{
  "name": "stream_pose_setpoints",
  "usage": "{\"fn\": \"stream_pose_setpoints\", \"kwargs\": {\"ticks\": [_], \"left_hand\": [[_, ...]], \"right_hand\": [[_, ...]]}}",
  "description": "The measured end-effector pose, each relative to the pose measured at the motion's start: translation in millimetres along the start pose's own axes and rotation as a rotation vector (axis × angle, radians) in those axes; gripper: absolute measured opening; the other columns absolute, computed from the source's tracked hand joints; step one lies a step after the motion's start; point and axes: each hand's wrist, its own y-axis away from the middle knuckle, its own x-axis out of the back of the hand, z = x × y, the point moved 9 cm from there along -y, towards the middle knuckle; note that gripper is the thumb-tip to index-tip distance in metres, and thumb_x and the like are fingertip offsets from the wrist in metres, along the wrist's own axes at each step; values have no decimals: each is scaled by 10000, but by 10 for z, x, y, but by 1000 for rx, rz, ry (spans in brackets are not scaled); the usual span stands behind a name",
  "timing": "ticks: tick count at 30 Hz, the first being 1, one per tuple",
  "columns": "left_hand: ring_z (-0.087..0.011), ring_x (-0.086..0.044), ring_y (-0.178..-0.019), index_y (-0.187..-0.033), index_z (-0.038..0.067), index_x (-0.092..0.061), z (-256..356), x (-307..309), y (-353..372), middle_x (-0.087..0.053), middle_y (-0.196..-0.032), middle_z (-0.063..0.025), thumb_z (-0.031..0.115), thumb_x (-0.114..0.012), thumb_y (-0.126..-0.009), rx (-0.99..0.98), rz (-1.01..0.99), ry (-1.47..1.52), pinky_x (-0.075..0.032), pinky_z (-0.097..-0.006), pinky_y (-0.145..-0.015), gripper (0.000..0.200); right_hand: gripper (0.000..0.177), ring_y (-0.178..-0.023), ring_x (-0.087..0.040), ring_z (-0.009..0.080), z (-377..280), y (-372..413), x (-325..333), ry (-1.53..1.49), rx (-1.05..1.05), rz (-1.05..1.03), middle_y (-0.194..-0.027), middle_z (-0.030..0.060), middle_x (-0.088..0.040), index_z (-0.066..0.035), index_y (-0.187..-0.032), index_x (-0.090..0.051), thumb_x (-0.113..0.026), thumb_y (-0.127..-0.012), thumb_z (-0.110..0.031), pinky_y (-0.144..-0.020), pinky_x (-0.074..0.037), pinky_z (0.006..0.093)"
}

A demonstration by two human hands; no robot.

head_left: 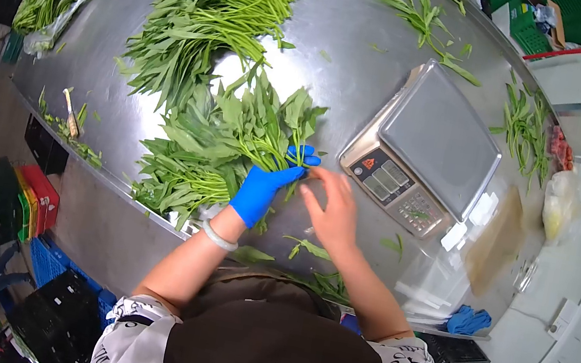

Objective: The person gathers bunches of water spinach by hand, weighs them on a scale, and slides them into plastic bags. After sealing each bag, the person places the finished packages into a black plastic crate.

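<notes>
My left hand [268,187], in a blue glove, is closed round the stems of a bunch of water spinach [266,121], whose leaves fan out away from me. My bare right hand [333,206] is right beside the glove, fingertips close to the stem ends. Its thumb and fingers are apart, with nothing visible between them. Under and left of my left hand lies a smaller pile of the same greens [185,182]. Farther back, a large heap of water spinach [220,10] is laid in a row, stems pointing right.
A digital weighing scale [432,148] stands right of my hands on the steel table [336,30]. Loose greens [420,18] lie behind it. A small knife [71,113] rests near the left edge. A crumpled blue glove [469,320] lies at the right corner. Crates [54,311] stand below left.
</notes>
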Motion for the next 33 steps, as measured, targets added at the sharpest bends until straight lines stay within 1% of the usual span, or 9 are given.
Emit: {"fn": "stream_pose_setpoints", "kwargs": {"ticks": [2,6,11,14,17,24,25,28,33], "left_hand": [[-198,-583,-1038,-1233,-30,-519,5,61,35,-618,-1133,-105,110,-596,-868,12,58,-90,-457,-327,-931,399],[-156,-586,-967,-1213,-15,-550,-87,156,44,-628,-1092,-89,112,-593,-876,-155,93,-268,-474,-300,-864,362],[-188,-613,-796,-972,15,-597,-285,258,101,-640,-870,-127,156,-573,-883,-309,209,-722,-471,-345,-638,168],[-225,-634,-768,-945,16,-611,-610,409,0,-650,-834,-148,146,-575,-875,-326,202,-773,-469,-348,-622,153],[-257,-648,-777,-906,6,-624,-265,212,84,-657,-819,-160,130,-558,-873,-123,164,-1125,-476,-356,-634,144],[-280,-644,-856,-1015,15,-640,-255,326,62,-666,-920,-165,102,-534,-892,-316,311,-696,-492,-357,-733,185],[-283,-631,-919,-1080,25,-625,-240,281,102,-652,-990,-175,84,-526,-897,-325,296,-934,-486,-337,-783,216],[-258,-624,-932,-1107,33,-613,-18,151,121,-645,-1023,-168,80,-539,-890,-262,284,-601,-481,-331,-798,235],[-194,-634,-840,-1073,-5,-608,-72,252,93,-669,-924,-119,63,-570,-843,-107,358,-679,-486,-329,-722,243]], "right_hand": [[271,-879,-566,295,-333,-57,216,132,195,124,-956,115,-606,-35,-1023,-590,-680,-769,-55,-747,-466,378],[187,-762,-577,242,-741,-177,210,-17,332,147,-832,85,-620,-21,-919,-648,-692,-739,4,-678,-462,330],[194,-764,-554,265,-934,-321,31,2,386,78,-818,87,-580,-23,-923,-635,-683,-737,-44,-671,-460,350],[225,-729,-558,253,-965,-362,2,63,343,61,-788,88,-599,-21,-917,-647,-718,-705,-40,-648,-452,330],[247,-708,-557,257,-846,-364,-24,124,310,80,-775,91,-592,-27,-921,-643,-720,-687,-27,-635,-456,333],[268,-745,-610,141,-359,-355,-26,-216,-97,44,-861,78,-658,4,-1024,-626,-651,-757,27,-692,-489,266],[270,-764,-612,128,-276,-357,-49,-314,-169,35,-882,80,-665,14,-1044,-616,-643,-776,22,-711,-491,260],[245,-796,-615,121,-67,-342,-156,-610,-317,11,-915,94,-676,54,-1078,-585,-603,-848,-29,-743,-495,260],[211,-777,-615,117,47,-342,-224,-631,-321,-46,-908,92,-677,66,-1044,-596,-576,-897,-85,-719,-498,256]]}}
